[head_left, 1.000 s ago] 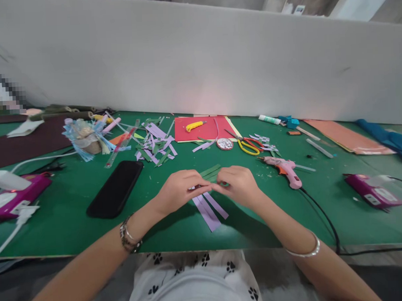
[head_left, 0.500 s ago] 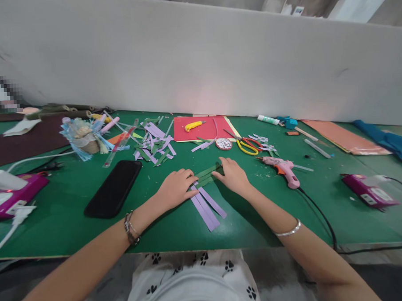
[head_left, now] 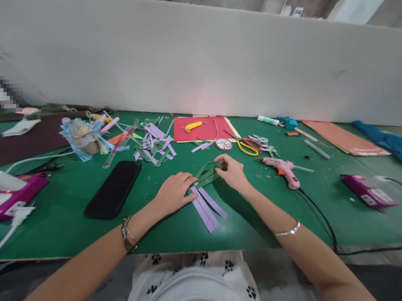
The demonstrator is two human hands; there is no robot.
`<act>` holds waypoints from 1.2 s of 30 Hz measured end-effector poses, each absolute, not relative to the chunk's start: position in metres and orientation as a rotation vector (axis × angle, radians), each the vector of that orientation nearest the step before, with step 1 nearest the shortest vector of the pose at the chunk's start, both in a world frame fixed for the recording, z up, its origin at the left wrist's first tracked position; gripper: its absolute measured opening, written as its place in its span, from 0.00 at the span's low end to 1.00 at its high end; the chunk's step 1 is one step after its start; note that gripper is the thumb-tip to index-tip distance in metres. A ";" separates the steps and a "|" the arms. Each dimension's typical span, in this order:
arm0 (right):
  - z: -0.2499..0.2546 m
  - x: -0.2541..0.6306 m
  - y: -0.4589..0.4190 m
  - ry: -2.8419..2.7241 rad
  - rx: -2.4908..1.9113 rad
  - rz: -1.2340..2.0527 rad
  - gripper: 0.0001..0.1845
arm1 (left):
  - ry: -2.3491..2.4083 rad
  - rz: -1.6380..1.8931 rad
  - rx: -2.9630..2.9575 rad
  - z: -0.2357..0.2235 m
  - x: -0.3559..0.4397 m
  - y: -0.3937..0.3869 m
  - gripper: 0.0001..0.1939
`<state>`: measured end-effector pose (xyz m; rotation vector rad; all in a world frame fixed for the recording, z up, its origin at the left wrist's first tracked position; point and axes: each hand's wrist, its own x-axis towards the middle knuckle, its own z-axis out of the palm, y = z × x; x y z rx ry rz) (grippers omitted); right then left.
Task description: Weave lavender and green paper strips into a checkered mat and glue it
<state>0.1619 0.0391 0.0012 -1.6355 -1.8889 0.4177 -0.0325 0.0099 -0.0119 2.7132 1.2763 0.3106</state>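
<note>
Purple paper strips (head_left: 208, 213) fan toward me on the table from the spot where they cross green paper strips (head_left: 209, 177). My left hand (head_left: 174, 194) lies over the crossing's left side, thumb and fingers apart, pressing the strips down. The part beneath its fingers is hidden. With fingertips pinched, my right hand (head_left: 234, 173) holds the far end of a green strip, which bows up off the others in a curve. Its fingers partly cover the green ends.
Left of my hands lies a black phone (head_left: 113, 190). A pink glue gun (head_left: 286, 170) with a black cord sits at right. Beyond are scissors (head_left: 247, 146), a round tin (head_left: 224, 144), a yellow cutter (head_left: 193, 126) on red paper (head_left: 205, 134), and a pile of paper scraps (head_left: 154, 141).
My hands were together over the strips, then moved apart onto them. My right hand has closed on a green strip and bent it upward; my left stays pressed down.
</note>
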 end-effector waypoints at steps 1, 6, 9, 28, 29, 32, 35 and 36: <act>0.004 0.162 0.037 -1.876 -1.627 0.398 0.09 | 1.278 0.312 2.705 -0.012 -0.032 0.010 0.19; 0.013 0.163 0.028 -1.999 -1.609 0.182 0.05 | 1.272 0.325 2.672 -0.013 -0.032 0.011 0.20; 0.015 0.163 0.023 -2.139 -1.568 -0.037 0.05 | 1.263 0.328 2.662 -0.013 -0.033 0.012 0.21; 0.043 0.148 0.013 -2.373 -1.254 0.197 0.11 | 1.130 0.767 2.216 0.003 -0.020 0.027 0.10; 0.043 0.156 0.013 -2.327 -1.278 0.181 0.11 | 1.100 0.784 2.183 0.004 -0.023 0.027 0.09; 0.041 0.192 0.009 -2.125 -1.563 -0.039 0.14 | 1.007 0.795 2.178 0.007 -0.036 0.025 0.10; 0.034 0.234 -0.003 -1.835 -2.027 -0.466 0.13 | 0.956 0.763 2.187 0.005 -0.049 0.023 0.11; 0.032 0.245 -0.008 -1.733 -2.188 -0.570 0.13 | 0.938 0.741 2.217 0.003 -0.052 0.022 0.11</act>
